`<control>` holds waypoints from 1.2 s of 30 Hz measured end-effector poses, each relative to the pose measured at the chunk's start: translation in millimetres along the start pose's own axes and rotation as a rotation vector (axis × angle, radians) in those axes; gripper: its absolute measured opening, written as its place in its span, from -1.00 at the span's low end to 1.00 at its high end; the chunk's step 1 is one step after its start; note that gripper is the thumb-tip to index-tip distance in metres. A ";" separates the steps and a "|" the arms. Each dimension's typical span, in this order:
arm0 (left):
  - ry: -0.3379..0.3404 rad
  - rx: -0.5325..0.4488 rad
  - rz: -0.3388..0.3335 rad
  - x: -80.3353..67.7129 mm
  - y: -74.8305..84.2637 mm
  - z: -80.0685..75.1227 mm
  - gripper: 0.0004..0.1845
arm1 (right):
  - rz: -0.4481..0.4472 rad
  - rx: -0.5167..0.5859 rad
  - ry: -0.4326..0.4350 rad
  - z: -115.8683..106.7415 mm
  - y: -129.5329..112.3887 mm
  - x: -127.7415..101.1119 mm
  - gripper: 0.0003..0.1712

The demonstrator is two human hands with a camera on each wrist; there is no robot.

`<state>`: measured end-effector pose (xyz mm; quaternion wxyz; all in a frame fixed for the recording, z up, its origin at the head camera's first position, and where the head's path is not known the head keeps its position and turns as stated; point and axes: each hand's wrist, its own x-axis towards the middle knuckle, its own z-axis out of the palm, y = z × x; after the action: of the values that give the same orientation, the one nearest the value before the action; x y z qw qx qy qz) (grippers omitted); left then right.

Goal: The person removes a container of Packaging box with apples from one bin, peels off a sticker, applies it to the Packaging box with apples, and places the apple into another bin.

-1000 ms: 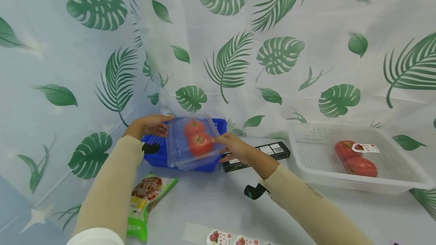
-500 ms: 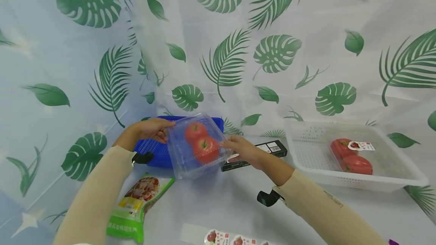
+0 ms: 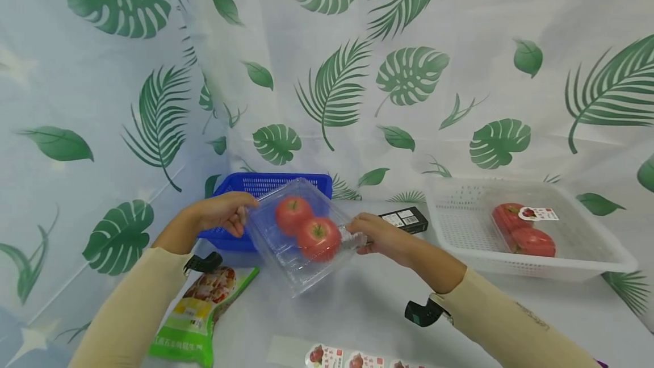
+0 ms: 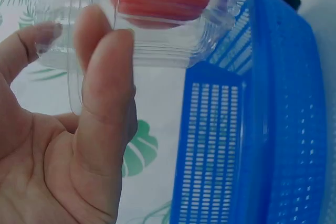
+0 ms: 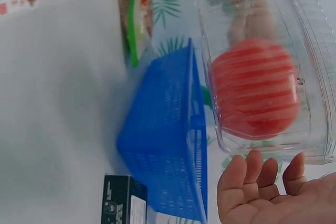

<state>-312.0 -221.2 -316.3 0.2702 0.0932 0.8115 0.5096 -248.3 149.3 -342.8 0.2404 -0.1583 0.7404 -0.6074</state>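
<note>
Clear box [image 3: 280, 251] is up off the table, tilted, on the near side of the blue basket [image 3: 255, 187] and partly covering it in the head view. Left hand [image 3: 221, 214] pinches its left edge; right hand [image 3: 382, 235] grips its right edge with curled fingers.

Risks, my read:
- Both grips are at the edges only. If one slips, the box could swing down and dump on the table in front of the blue basket.
- Tilt could let the two red fruits [image 3: 319, 239] roll to the low corner and shift the load.
- Can't really tell through the glare whether the lid is snapped; if not, squeezing the edges could pop it.
- Lowered with this tilt, a corner could catch the blue basket's rim or the food bag [image 3: 204, 302] at its near left.

Count:
- baskets: 2, the blue one plus a white basket [image 3: 531, 264] well to its right
- clear boxes: 2, the held one plus a second clear box [image 3: 522, 231] right of the blue basket, inside the white one
- red fruits: 4, two per box
- food bag: 1
- black carton [image 3: 410, 220]: 1, just right of the blue basket
- sticker strip [image 3: 300, 351]: 1, nearer than the blue basket, three stickers in frame
- loose sticker: none seen; one label [image 3: 544, 214] on the second box
</note>
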 end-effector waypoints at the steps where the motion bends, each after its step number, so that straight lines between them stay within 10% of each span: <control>1: -0.007 0.005 -0.001 -1.1 0.4 2.5 -0.53 | -0.001 -0.002 -0.008 -1.4 0.6 -2.8 -0.46; 20: -0.291 0.032 0.077 -25.7 -7.2 62.3 -0.61 | 0.128 0.103 -0.127 -15.2 25.6 -65.2 -0.51; 36: -0.541 -0.209 0.121 -2.9 -37.7 115.3 -0.69 | 0.157 0.055 -0.093 -42.6 55.2 -82.6 -0.53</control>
<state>-243.3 -150.4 -387.0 0.4541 0.2458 0.6459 0.5623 -199.6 239.6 -376.8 0.3255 -0.1211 0.7216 -0.5989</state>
